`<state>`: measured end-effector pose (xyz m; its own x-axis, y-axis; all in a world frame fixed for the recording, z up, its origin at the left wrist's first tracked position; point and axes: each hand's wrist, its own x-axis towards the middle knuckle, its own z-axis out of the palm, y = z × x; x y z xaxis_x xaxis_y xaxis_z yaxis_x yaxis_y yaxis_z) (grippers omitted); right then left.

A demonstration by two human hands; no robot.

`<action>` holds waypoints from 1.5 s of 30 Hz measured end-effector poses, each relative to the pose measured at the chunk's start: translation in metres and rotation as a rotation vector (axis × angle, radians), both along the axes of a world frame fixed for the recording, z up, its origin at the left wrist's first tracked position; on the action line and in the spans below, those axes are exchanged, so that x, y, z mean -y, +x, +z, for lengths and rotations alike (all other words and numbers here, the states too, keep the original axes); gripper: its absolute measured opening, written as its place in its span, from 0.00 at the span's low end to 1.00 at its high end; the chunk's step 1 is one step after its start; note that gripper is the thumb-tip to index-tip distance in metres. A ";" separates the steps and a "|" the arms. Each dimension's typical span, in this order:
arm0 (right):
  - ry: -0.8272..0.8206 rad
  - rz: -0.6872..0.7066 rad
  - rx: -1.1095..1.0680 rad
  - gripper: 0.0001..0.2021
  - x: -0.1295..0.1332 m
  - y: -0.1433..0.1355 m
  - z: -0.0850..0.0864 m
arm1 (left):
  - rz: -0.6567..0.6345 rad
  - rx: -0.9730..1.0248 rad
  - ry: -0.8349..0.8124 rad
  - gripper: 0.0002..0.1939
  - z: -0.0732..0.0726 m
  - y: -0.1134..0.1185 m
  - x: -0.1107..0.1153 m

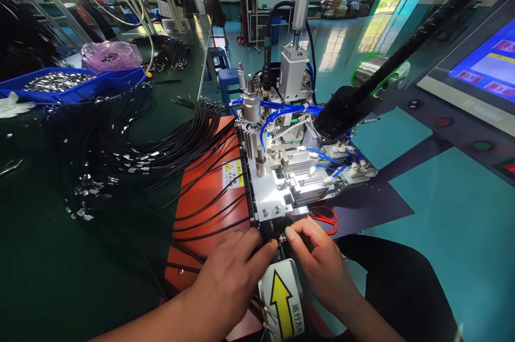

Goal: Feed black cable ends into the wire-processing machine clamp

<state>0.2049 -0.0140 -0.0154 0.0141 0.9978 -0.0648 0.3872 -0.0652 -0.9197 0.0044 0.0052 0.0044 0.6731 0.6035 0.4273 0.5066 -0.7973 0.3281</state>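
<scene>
Head view shows both bare hands at the near edge of a metal machine (269, 190), the landmark for everything else. Just in front of it, between the two hands' fingertips, sits a small shiny piece (282, 237), too small to make out clearly. The right hand (319, 259) has thumb and forefinger drawn close together beside this piece; whether they clamp it I cannot tell. The left hand (235, 272) comes in from the other side, palm down and fingers bent, its fingertips near the piece (its grip, too, is hard to judge from above). Nearer than the machine's edge, between the wrists, is a white plate (298, 283) bearing a yellow arrow. Left of the machine, an orange panel (215, 208) has black cables (197, 130) running across it, and beyond that a dark green counter (24, 234) carries more cables, a blue tray (120, 79) of small metal parts and a pink plastic bag (112, 55). Right of the machine's near edge lie red-handled scissors (328, 219); farther right stands a lit screen (486, 63).
</scene>
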 end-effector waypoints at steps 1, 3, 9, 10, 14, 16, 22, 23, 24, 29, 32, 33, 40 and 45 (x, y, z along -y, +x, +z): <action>0.000 -0.002 -0.002 0.13 0.000 0.000 0.000 | 0.003 0.002 0.003 0.13 0.001 0.000 0.000; -0.003 -0.004 -0.005 0.13 0.000 0.000 0.000 | -0.004 0.006 -0.001 0.12 0.003 0.001 0.000; -0.007 0.001 -0.021 0.13 0.000 0.000 -0.002 | -0.006 0.031 -0.006 0.12 0.002 0.002 0.000; -0.008 0.001 -0.026 0.13 0.000 0.000 -0.003 | -0.008 0.032 -0.008 0.12 0.002 0.002 0.000; -0.014 -0.003 -0.044 0.13 0.002 0.000 -0.005 | -0.008 0.020 -0.026 0.13 0.002 0.000 0.001; -0.012 -0.007 -0.053 0.13 0.002 0.000 -0.006 | -0.006 0.017 -0.030 0.13 0.003 0.000 0.001; -0.013 0.011 -0.067 0.12 0.002 0.001 -0.006 | -0.009 0.007 -0.013 0.15 0.008 0.000 0.001; -0.013 0.013 -0.068 0.12 0.002 0.001 -0.006 | -0.009 0.004 -0.014 0.15 0.008 0.000 0.001; -0.012 0.015 -0.067 0.12 0.002 0.001 -0.005 | -0.010 0.000 -0.017 0.15 0.008 0.000 0.001; -0.002 0.015 -0.061 0.13 0.002 0.002 -0.005 | -0.015 0.000 -0.008 0.15 0.005 -0.002 0.001; -0.008 0.009 -0.057 0.13 0.001 0.001 -0.005 | -0.011 0.000 -0.002 0.14 0.003 -0.002 0.000; -0.009 0.009 -0.058 0.13 0.001 0.001 -0.005 | -0.007 0.006 0.000 0.13 0.002 -0.002 0.000; -0.004 0.016 -0.087 0.12 0.001 0.001 -0.003 | -0.002 0.025 0.007 0.12 0.003 0.000 -0.001; 0.004 0.009 -0.053 0.12 0.001 0.001 -0.005 | 0.010 0.020 0.023 0.13 -0.001 0.000 -0.001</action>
